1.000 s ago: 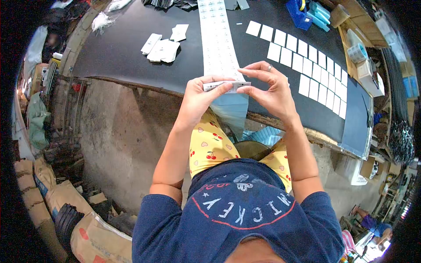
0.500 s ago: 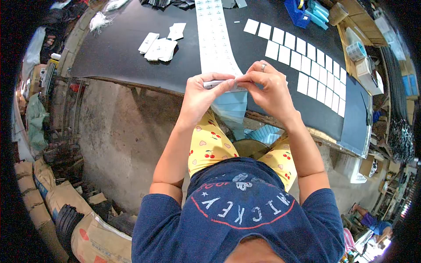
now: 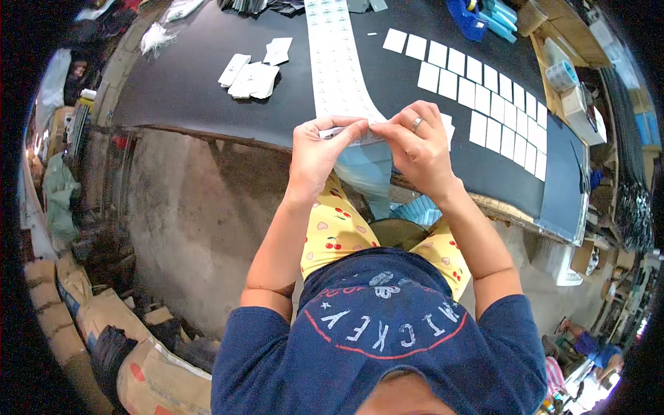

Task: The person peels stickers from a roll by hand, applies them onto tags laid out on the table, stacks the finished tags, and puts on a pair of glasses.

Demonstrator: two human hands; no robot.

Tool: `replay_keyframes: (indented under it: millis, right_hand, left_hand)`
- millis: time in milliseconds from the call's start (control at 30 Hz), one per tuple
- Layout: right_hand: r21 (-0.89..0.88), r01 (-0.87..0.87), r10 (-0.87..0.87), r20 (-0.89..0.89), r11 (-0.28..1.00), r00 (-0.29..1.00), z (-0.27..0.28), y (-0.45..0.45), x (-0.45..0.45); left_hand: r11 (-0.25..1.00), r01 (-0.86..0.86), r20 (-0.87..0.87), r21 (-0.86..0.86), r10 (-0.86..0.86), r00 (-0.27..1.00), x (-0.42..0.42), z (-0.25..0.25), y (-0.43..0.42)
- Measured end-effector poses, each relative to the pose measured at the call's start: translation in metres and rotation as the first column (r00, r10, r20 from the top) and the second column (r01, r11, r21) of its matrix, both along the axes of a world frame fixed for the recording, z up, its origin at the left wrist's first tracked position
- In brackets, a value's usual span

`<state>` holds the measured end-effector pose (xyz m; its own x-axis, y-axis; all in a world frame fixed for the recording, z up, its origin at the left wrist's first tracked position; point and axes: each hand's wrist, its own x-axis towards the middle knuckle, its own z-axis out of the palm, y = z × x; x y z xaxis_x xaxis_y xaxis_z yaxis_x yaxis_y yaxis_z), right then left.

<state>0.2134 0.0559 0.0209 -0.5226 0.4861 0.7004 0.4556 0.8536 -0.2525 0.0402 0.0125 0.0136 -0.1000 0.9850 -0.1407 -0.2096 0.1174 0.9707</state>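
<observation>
A long white strip of printed labels (image 3: 337,66) runs down the table toward me, and its near end bends over the front edge. Pale blue backing (image 3: 364,173) hangs below it. My left hand (image 3: 320,149) is closed, thumb and forefinger pinching the strip's near end. Right beside those fingertips, my right hand (image 3: 420,142), with a ring on one finger, is closed in a pinch at the strip's right edge. Its fingertips hide whether a single label is lifted there. A white card (image 3: 448,130) shows partly behind my right hand.
Rows of white cards (image 3: 467,92) lie on the black table (image 3: 187,90) to the right. A loose pile of cards (image 3: 254,79) is at left. A blue bin (image 3: 467,21) stands at the back right. Paper sacks (image 3: 114,321) lie on the floor at left.
My right hand has turned slightly, its fingers curling more, while staying at the strip's edge. My left hand keeps its pinch almost in place. The view has shifted slightly.
</observation>
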Motion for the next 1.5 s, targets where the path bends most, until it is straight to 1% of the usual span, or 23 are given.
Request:
replay_keyframes:
  millis: [33,100,233,300,400,467,567,667,733,833,900,967,1000,1033,1100,1133,1167,1200,1267,1300,1367,1433,1500]
  right_hand:
    - [-0.003,0.023,-0.023,-0.005,1.000,1.000,0.000,0.001,0.000]
    - [0.032,-0.006,0.007,-0.044,0.999,0.999,-0.004,0.002,0.001]
    - [0.043,-0.012,0.015,-0.053,0.999,0.998,-0.010,0.001,0.001]
    - [0.049,-0.013,0.016,-0.058,0.999,0.998,-0.011,0.000,0.000]
    - [0.049,-0.012,0.016,-0.067,0.999,0.998,-0.011,-0.001,0.002]
    - [0.049,-0.010,0.014,-0.075,0.999,0.997,-0.009,0.003,0.004]
    - [0.035,-0.052,0.055,-0.103,0.998,0.993,-0.009,0.004,0.008]
    - [0.061,-0.080,0.085,-0.076,0.995,0.994,-0.014,0.001,0.013]
    - [0.160,-0.095,0.104,-0.048,0.982,0.993,-0.016,0.001,0.015]
    - [0.198,-0.118,0.125,-0.023,0.973,0.992,-0.018,-0.004,0.021]
    - [0.165,-0.091,0.097,-0.032,0.982,0.995,-0.014,-0.007,0.025]
    - [0.020,-0.112,0.113,-0.036,0.993,0.993,0.002,0.001,0.042]
    - [-0.124,-0.050,0.047,-0.027,0.991,0.999,0.012,0.007,0.054]
    - [-0.305,-0.058,0.048,-0.040,0.950,0.998,0.018,0.022,0.072]
    - [-0.670,0.014,-0.023,-0.005,0.742,1.000,0.025,0.052,0.122]
    - [-0.766,0.040,-0.054,0.007,0.641,0.999,0.023,0.068,0.145]
    - [-0.851,0.059,-0.080,0.019,0.523,0.997,0.019,0.082,0.163]
    - [-0.851,0.070,-0.092,0.026,0.521,0.995,0.013,0.092,0.176]
    - [-0.847,0.212,-0.053,0.213,0.488,0.976,0.000,0.106,0.198]
    - [-0.818,0.199,-0.022,0.223,0.540,0.975,-0.004,0.109,0.201]
    - [-0.824,0.209,-0.013,0.238,0.527,0.971,-0.015,0.114,0.205]
    - [-0.840,0.205,-0.012,0.230,0.502,0.973,-0.021,0.115,0.206]
    - [-0.898,0.177,-0.025,0.182,0.402,0.983,-0.025,0.116,0.207]
  left_hand:
    - [1.000,0.023,-0.005,-0.003,-0.023,1.000,0.000,0.000,0.000]
    - [1.000,-0.021,-0.006,-0.001,0.021,1.000,0.002,0.000,0.000]
    - [1.000,-0.013,0.091,-0.019,0.015,0.996,0.000,-0.002,0.000]
    - [1.000,-0.020,0.080,-0.010,0.021,0.997,-0.004,-0.005,0.003]
    - [0.999,0.029,0.148,-0.030,-0.024,0.989,-0.008,-0.001,0.003]
    - [0.989,0.146,0.094,0.004,-0.146,0.985,-0.012,-0.001,0.001]
    - [0.981,0.193,0.077,0.007,-0.193,0.978,-0.013,0.002,0.000]
    - [0.973,0.224,0.063,-0.051,-0.221,0.973,-0.016,0.003,0.001]
    - [0.976,0.214,0.050,-0.046,-0.211,0.976,-0.019,-0.002,0.002]
    - [0.976,0.213,0.044,-0.048,-0.211,0.977,-0.021,-0.005,0.003]
    - [0.979,0.193,-0.045,-0.071,-0.196,0.980,-0.021,-0.007,0.004]
    - [0.978,0.189,-0.125,-0.084,-0.199,0.972,-0.023,-0.013,0.005]
    - [0.977,0.193,-0.158,-0.086,-0.205,0.966,-0.021,-0.013,0.004]
    - [0.976,0.206,-0.187,-0.063,-0.214,0.959,-0.021,-0.016,0.003]
    - [0.973,0.193,-0.204,-0.127,-0.216,0.955,-0.025,-0.028,0.001]
    - [0.969,0.213,-0.196,-0.121,-0.234,0.952,-0.026,-0.032,0.001]
    - [0.975,0.170,-0.158,-0.144,-0.192,0.969,-0.028,-0.035,0.000]
    - [0.978,0.123,-0.122,-0.170,-0.145,0.982,-0.030,-0.038,-0.001]
    - [0.979,0.113,-0.097,-0.172,-0.131,0.987,-0.037,-0.045,0.000]
    - [0.981,0.093,-0.081,-0.173,-0.108,0.991,-0.037,-0.047,0.000]
    - [0.975,0.084,-0.103,-0.204,-0.107,0.989,-0.036,-0.045,0.001]
    - [0.970,0.076,-0.068,-0.231,-0.094,0.993,-0.037,-0.051,0.001]
    - [0.968,0.080,-0.055,-0.239,-0.095,0.994,-0.040,-0.056,0.001]
